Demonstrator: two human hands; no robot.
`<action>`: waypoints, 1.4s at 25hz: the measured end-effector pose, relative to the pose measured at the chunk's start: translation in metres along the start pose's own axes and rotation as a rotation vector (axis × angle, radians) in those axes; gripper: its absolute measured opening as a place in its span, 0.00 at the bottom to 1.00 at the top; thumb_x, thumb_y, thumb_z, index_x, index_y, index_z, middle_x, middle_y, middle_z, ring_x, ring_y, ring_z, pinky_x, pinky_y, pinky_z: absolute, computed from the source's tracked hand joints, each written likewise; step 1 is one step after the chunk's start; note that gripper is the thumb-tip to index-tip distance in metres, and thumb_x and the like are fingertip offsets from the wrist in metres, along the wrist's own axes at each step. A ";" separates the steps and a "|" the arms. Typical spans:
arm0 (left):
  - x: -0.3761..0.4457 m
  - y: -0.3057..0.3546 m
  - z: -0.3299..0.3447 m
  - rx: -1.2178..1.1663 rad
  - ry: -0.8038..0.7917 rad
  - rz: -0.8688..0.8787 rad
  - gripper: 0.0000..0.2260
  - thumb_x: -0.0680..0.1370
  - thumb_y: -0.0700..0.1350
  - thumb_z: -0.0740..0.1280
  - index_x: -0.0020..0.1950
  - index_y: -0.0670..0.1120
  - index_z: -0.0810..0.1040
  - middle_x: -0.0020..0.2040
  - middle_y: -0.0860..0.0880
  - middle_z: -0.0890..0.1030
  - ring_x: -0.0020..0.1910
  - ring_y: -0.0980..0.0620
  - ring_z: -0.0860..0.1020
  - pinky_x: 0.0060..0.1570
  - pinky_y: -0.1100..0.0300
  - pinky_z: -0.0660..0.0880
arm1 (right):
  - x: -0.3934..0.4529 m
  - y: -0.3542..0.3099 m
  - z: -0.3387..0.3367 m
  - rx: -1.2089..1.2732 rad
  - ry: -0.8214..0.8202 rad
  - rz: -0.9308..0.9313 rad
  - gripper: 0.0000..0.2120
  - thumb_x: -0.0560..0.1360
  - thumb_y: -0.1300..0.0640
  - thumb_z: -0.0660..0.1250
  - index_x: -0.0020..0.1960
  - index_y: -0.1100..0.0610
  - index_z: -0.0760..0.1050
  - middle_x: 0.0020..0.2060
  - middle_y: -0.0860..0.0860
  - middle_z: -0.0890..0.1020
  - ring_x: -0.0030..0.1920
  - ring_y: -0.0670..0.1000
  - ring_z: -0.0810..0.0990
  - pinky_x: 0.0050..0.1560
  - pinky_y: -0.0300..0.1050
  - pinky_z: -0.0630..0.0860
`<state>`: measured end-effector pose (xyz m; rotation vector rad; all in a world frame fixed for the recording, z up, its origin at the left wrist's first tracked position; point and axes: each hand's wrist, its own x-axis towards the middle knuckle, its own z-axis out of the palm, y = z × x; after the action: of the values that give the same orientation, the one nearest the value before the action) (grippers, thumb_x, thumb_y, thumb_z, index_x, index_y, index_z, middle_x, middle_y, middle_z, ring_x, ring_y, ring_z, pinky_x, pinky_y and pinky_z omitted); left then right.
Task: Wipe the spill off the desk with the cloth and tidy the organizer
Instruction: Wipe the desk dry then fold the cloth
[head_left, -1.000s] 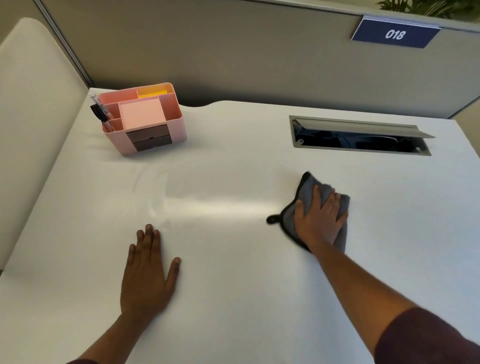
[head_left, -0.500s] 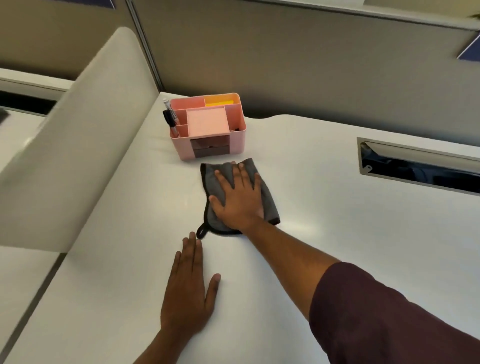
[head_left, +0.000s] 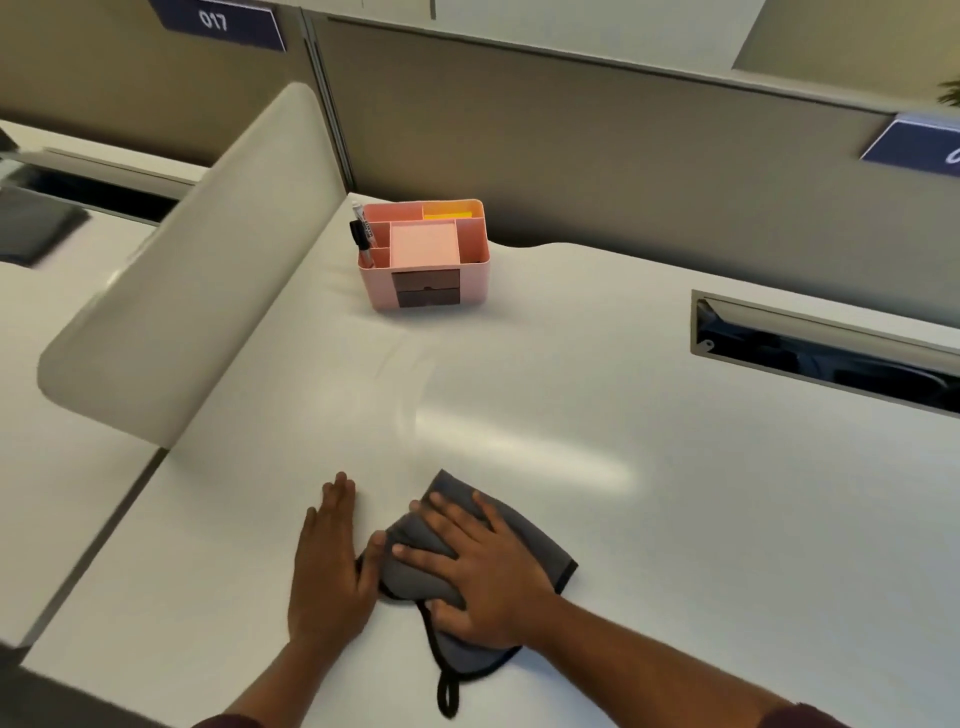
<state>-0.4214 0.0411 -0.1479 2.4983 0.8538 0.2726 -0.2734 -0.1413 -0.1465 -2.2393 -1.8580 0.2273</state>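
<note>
- Currently, in the head view, the right hand (head_left: 483, 577) lies palm-down on the grey cloth (head_left: 524, 540), fingers spread and nearly flat; it presses the cloth to the white desk (head_left: 675, 519) rather than clenching it, and nothing is held inside the fist.
- The left hand (head_left: 330, 561) rests flat and open on the desk just beside the cloth, its thumb touching the bunched left edge; it holds nothing.
- The cloth sits near the front edge of the desk, rumpled under the right hand, its black loop (head_left: 448, 696) trailing toward the person.
- A faint wet sheen (head_left: 415, 410) shows on the desk between the cloth and the pink organizer (head_left: 431, 254), well apart from both hands; I judge that some of the spill remains there.
- The organizer stands upright at the back left, beside the divider panel (head_left: 171, 312), with a marker (head_left: 363, 236) upright in a left compartment and yellow notes (head_left: 449, 212) at the back; it looks untouched by either hand.
- Risks, as I judge them: a bunched cloth wipes with little surface and may only smear the film; a long forward stroke could knock the organizer or tip the marker; wiping rightward could push liquid toward the open cable slot (head_left: 831, 348).
</note>
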 end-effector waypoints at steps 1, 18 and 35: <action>-0.010 -0.001 0.000 0.050 -0.032 0.027 0.34 0.83 0.63 0.48 0.83 0.44 0.56 0.84 0.49 0.56 0.84 0.50 0.54 0.81 0.53 0.49 | -0.021 0.003 -0.002 -0.008 -0.002 0.018 0.38 0.77 0.37 0.62 0.83 0.34 0.50 0.86 0.47 0.47 0.85 0.52 0.43 0.80 0.65 0.45; -0.037 0.207 0.052 -0.175 -0.226 -0.230 0.23 0.78 0.57 0.67 0.67 0.46 0.75 0.65 0.45 0.77 0.67 0.42 0.72 0.63 0.52 0.71 | -0.145 0.050 -0.076 0.477 0.335 1.261 0.32 0.77 0.41 0.69 0.77 0.50 0.67 0.72 0.50 0.72 0.71 0.53 0.74 0.66 0.48 0.76; 0.050 0.331 0.057 -0.762 -0.626 -0.283 0.08 0.82 0.49 0.66 0.58 0.46 0.77 0.55 0.48 0.83 0.52 0.50 0.82 0.43 0.59 0.77 | -0.237 0.140 -0.142 1.088 0.672 1.371 0.13 0.86 0.47 0.60 0.65 0.51 0.74 0.59 0.50 0.81 0.56 0.52 0.81 0.51 0.48 0.81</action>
<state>-0.1899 -0.1774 -0.0293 1.5797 0.6522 -0.2398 -0.1486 -0.4082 -0.0526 -1.8731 0.3377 0.4407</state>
